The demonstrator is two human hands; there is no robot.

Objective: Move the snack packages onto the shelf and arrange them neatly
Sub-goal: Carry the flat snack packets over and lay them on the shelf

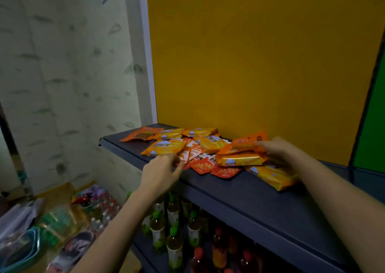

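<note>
Along the back edge of the dark shelf [239, 191], against the yellow panel [250, 64], heaped loosely: orange and red snack packages [166, 146]. At the heap's left front, pinching a red sachet [186, 158] with the left hand [162, 172]. At its right end, gripping an orange packet [245, 142] with the right hand [279, 151]; below the shelf, bottled drinks [173, 231] upright.

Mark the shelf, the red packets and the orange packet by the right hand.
shelf [250, 201]: head view, bare top.
red packets [203, 166]: head view, front packet's face.
orange packet [244, 142]: head view, printed face.
</note>
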